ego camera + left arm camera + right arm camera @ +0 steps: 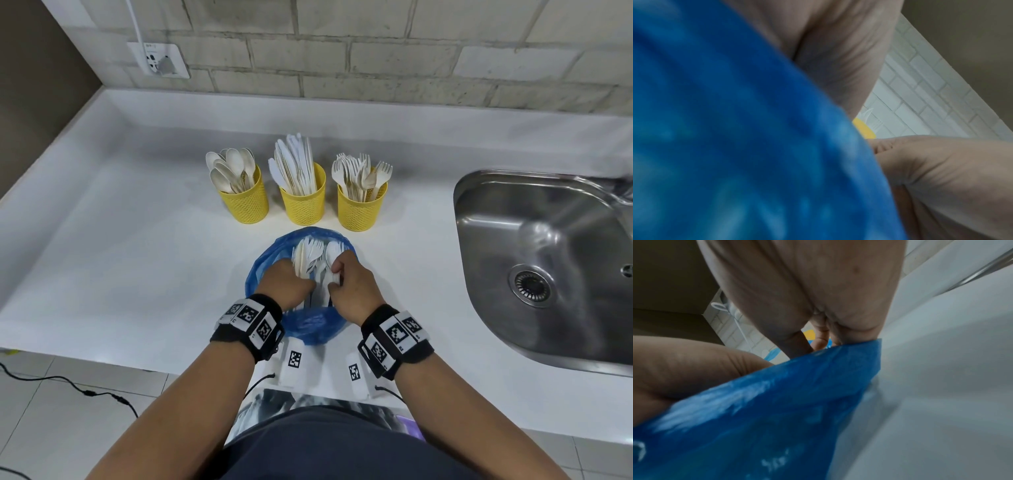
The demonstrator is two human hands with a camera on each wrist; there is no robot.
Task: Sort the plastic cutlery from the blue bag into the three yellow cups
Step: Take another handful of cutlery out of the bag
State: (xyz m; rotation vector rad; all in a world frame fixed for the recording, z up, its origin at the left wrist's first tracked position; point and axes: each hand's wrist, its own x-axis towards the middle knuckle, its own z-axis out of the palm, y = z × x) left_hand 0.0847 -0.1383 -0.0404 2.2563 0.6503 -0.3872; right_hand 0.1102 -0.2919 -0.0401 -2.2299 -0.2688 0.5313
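Note:
Three yellow mesh cups stand in a row on the white counter: the left cup (245, 200) holds spoons, the middle cup (303, 200) knives, the right cup (361, 207) forks. In front of them lies the open blue bag (308, 323) with a bundle of white cutlery (310, 257) sticking out. Both hands are inside the bag's mouth. My left hand (286, 279) curls round the bundle from the left. My right hand (344, 279) pinches a white piece (336, 278) beside it. The wrist views show mostly blurred blue bag (735, 129) (777, 418) and palms.
A steel sink (548, 260) is set in the counter to the right. A wall socket (161, 60) with a cable sits at the back left. The counter's front edge runs just below my wrists, with tagged white blocks (294, 359) near it.

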